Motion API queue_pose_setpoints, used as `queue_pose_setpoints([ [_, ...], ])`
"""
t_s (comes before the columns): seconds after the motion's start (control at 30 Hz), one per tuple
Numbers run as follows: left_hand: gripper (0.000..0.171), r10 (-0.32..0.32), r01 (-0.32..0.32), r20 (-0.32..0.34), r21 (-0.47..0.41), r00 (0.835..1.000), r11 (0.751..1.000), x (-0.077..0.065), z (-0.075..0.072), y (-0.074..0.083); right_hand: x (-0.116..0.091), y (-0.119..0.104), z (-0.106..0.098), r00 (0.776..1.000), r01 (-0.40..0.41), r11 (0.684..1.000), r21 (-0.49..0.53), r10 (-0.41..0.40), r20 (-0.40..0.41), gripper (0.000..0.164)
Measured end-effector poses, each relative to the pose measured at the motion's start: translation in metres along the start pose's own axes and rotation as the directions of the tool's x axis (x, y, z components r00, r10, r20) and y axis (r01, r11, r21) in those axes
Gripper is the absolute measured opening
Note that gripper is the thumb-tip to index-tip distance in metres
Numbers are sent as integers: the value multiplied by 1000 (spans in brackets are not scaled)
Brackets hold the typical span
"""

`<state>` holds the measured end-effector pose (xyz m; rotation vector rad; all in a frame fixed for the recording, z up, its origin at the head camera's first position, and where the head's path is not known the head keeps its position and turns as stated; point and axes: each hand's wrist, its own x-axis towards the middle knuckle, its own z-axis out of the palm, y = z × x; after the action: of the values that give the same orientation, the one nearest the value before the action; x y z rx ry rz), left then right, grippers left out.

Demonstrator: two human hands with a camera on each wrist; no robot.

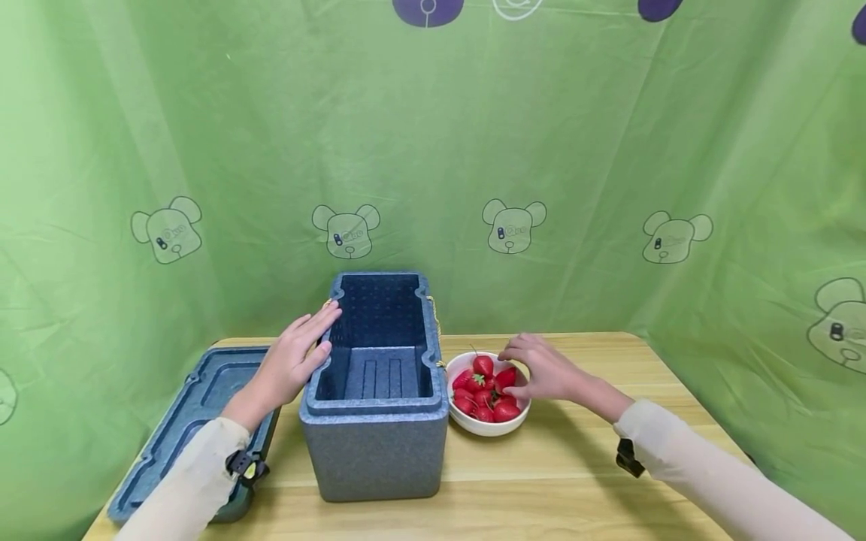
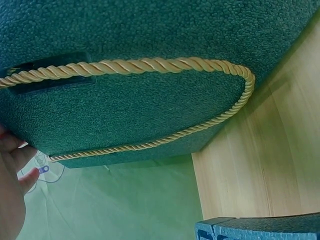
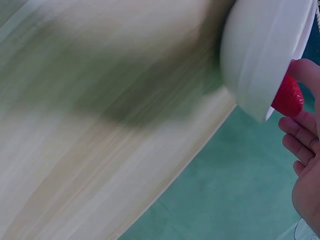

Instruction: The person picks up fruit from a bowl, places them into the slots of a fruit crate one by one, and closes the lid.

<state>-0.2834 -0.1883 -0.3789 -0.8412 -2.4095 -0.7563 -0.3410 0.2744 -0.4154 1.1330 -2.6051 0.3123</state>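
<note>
A deep blue-grey foam box (image 1: 374,458) stands uncovered, and its inside shows a bare grooved floor. My left hand (image 1: 292,361) rests on the box's left rim with its fingers straight. In the left wrist view that hand (image 2: 12,175) shows only in part, beside the box wall (image 2: 150,110) with its twisted yellow rope (image 2: 150,65). Right of the box is a white bowl (image 1: 485,428) full of red strawberries (image 1: 482,365). My right hand (image 1: 541,368) reaches over the bowl's right side. Its thumb and fingers pinch a strawberry (image 3: 288,97) at the bowl's rim.
A matching blue-grey lid (image 1: 162,428) lies left of the box, partly under my left forearm. All of this stands on a light wooden table (image 1: 575,466). Green cloth (image 1: 433,150) with bear-head prints hangs behind and at both sides.
</note>
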Motion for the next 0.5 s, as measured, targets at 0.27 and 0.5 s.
queue_pose_setpoints([
  [0.27, 55, 9, -9, -11, -9, 1000, 1000, 0, 2, -2, -4, 2, 5, 1000, 29, 999, -39, -30, -11, 47],
  [0.5, 54, 10, -10, -11, -10, 1000, 1000, 1, 1, -2, -7, 6, 13, 997, 67, 994, -82, -69, -32, 47],
])
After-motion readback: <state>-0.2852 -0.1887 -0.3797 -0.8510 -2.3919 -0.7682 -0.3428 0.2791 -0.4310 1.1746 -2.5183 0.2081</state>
